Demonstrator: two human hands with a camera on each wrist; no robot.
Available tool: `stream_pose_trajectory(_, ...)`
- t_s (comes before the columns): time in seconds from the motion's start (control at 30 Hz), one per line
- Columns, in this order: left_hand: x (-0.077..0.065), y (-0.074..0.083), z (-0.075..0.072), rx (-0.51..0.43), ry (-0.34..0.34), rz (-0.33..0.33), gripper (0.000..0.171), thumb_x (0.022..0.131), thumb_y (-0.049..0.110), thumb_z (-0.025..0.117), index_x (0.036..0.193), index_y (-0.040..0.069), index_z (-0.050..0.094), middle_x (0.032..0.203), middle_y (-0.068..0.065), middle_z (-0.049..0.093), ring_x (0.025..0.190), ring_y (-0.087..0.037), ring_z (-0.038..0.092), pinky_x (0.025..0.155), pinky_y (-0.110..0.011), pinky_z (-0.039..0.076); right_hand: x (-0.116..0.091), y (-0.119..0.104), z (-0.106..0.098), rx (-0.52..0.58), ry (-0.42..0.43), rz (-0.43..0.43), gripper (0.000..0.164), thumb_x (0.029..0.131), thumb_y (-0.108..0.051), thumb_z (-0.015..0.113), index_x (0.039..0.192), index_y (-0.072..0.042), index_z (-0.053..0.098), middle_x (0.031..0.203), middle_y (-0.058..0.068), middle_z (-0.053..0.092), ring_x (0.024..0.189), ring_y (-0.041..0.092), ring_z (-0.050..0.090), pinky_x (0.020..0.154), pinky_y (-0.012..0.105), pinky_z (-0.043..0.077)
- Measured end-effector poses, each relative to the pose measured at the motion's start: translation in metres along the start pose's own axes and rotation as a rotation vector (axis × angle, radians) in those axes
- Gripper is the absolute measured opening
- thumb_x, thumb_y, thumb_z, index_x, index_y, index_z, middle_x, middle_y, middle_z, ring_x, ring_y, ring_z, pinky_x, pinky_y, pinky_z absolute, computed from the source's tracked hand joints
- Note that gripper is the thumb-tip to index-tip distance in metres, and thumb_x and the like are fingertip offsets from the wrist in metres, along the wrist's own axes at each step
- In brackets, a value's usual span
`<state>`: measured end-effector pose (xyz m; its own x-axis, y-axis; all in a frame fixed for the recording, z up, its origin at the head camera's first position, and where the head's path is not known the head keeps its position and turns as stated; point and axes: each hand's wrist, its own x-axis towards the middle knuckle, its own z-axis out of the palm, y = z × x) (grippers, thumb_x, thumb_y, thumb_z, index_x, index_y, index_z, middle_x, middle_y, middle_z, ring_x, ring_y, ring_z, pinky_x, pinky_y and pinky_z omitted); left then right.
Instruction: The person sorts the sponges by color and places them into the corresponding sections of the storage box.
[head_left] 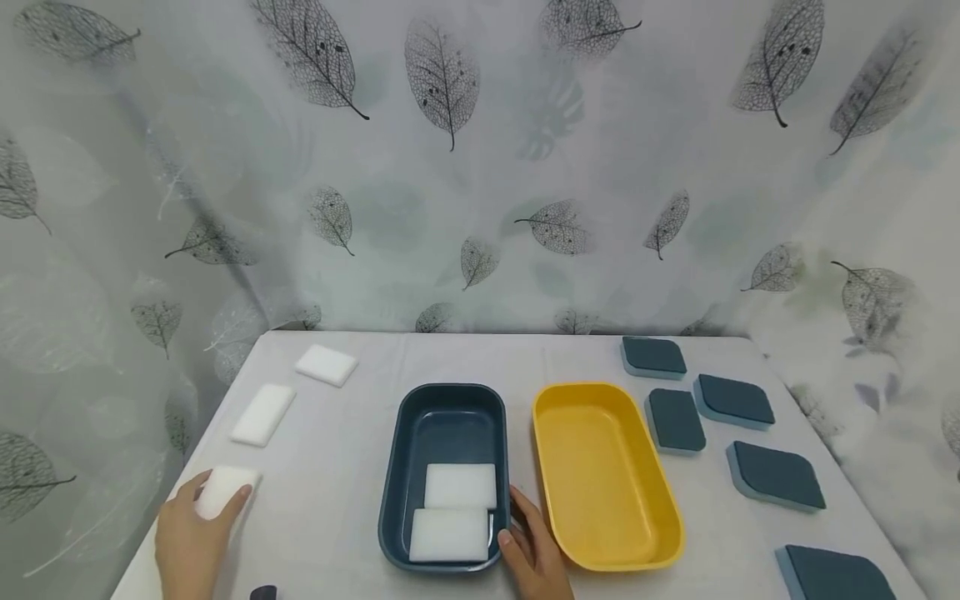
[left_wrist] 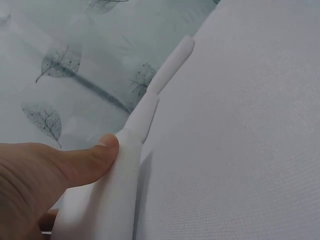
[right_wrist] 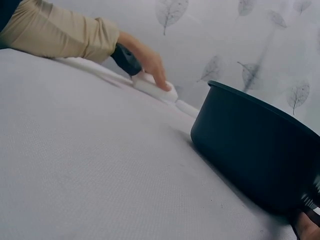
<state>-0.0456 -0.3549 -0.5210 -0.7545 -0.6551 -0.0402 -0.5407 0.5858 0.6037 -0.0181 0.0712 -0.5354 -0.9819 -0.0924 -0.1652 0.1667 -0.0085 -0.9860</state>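
My left hand (head_left: 193,533) grips a white sponge (head_left: 225,490) between thumb and fingers at the table's left side. In the left wrist view the thumb presses along the near face of this white sponge (left_wrist: 107,200). Two more white sponges, one nearer (head_left: 262,415) and one farther (head_left: 326,365), lie beyond it. My right hand (head_left: 536,554) holds the right wall of a dark blue tray (head_left: 388,467), thumb at the rim. Inside the tray, two white sponges (head_left: 460,486) lie at the near end. The right wrist view shows the tray's outer side (right_wrist: 250,145), with most of the hand hidden.
A yellow tray (head_left: 600,467) stands just right of my right hand. Several dark blue sponges (head_left: 776,473) with lighter undersides lie along the table's right side. A small dark object (head_left: 263,592) sits at the bottom edge. Leaf-patterned curtain (head_left: 450,208) hangs behind the white-covered table (head_left: 322,475).
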Motion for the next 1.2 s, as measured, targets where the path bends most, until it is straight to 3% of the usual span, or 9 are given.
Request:
stream_pose_trajectory(0.3,0.000,0.004,0.001,-0.070,-0.010,0.015,0.069,0.102,0.038,0.067,0.155,0.000,0.044,0.147,-0.040,0.047,0.130,-0.062,0.048,0.102,-0.075,0.046,0.000,0.000,-0.002,-0.009,0.000,0.014,0.061,0.105,-0.026,0.062,0.157,-0.005,0.040,0.162,0.024,0.040,0.147,0.040,0.043,0.105,0.005,0.043)
stream_pose_trajectory(0.43,-0.005,0.010,0.004,-0.148,0.035,0.040,0.059,0.101,0.033,0.068,0.150,0.004,0.053,0.143,-0.037,0.054,0.119,-0.060,0.060,0.079,-0.059,0.063,-0.001,0.001,-0.003,-0.004,0.002,0.002,0.062,0.105,-0.024,0.061,0.158,-0.002,0.039,0.162,0.027,0.039,0.146,0.043,0.043,0.104,0.004,0.043)
stream_pose_trajectory(0.53,-0.007,0.014,0.003,-0.207,0.049,0.027,0.056,0.100,0.033,0.070,0.148,0.007,0.057,0.140,-0.034,0.059,0.114,-0.058,0.064,0.062,-0.038,0.064,-0.002,0.002,-0.003,0.014,-0.011,0.013,0.064,0.105,-0.025,0.062,0.159,-0.001,0.036,0.162,0.029,0.036,0.146,0.045,0.044,0.104,0.004,0.043)
stream_pose_trajectory(0.63,-0.007,0.018,0.002,-0.233,0.049,-0.001,0.057,0.100,0.036,0.070,0.149,0.008,0.056,0.140,-0.032,0.060,0.119,-0.057,0.062,0.069,-0.038,0.064,-0.001,0.002,-0.003,0.024,-0.022,0.020,0.065,0.105,-0.026,0.062,0.159,-0.002,0.035,0.163,0.029,0.035,0.146,0.042,0.045,0.104,0.005,0.044)
stream_pose_trajectory(0.7,-0.006,0.020,0.002,-0.255,0.039,-0.020,0.059,0.101,0.037,0.069,0.149,0.007,0.054,0.142,-0.032,0.059,0.127,-0.056,0.057,0.086,-0.049,0.062,0.000,0.002,-0.003,0.020,-0.021,0.018,0.065,0.105,-0.026,0.062,0.159,-0.003,0.036,0.163,0.027,0.036,0.144,0.034,0.049,0.104,0.005,0.044)
stream_pose_trajectory(0.77,-0.005,0.023,0.002,-0.262,0.026,-0.035,0.060,0.101,0.039,0.069,0.148,0.005,0.052,0.144,-0.031,0.057,0.135,-0.055,0.052,0.100,-0.064,0.053,0.000,0.001,-0.003,0.017,-0.016,0.002,0.063,0.104,-0.025,0.062,0.159,-0.003,0.037,0.162,0.027,0.037,0.141,0.022,0.052,0.105,0.006,0.044)
stream_pose_trajectory(0.87,-0.005,0.026,0.003,-0.279,-0.005,-0.043,0.060,0.101,0.039,0.069,0.143,0.000,0.051,0.146,-0.032,0.055,0.141,-0.055,0.044,0.108,-0.071,0.044,0.000,0.000,-0.003,0.015,-0.011,-0.010,0.062,0.104,-0.023,0.062,0.158,-0.002,0.038,0.162,0.027,0.038,0.137,0.010,0.053,0.106,0.006,0.044)
stream_pose_trajectory(1.07,-0.008,0.030,0.002,-0.303,-0.027,-0.017,0.052,0.099,0.038,0.071,0.131,0.000,0.054,0.142,-0.032,0.058,0.141,-0.054,0.045,0.109,-0.074,0.040,0.001,-0.003,-0.002,0.021,-0.030,0.033,0.067,0.104,-0.029,0.062,0.159,-0.002,0.035,0.164,0.029,0.034,0.145,0.037,0.047,0.105,0.007,0.045)
stream_pose_trajectory(1.2,-0.010,0.031,0.003,-0.293,-0.043,-0.006,0.050,0.099,0.036,0.072,0.132,0.002,0.056,0.142,-0.032,0.059,0.141,-0.053,0.046,0.112,-0.073,0.039,0.001,-0.002,-0.001,0.022,-0.054,0.070,0.071,0.104,-0.032,0.062,0.160,-0.001,0.032,0.165,0.031,0.030,0.148,0.046,0.043,0.109,0.014,0.047)
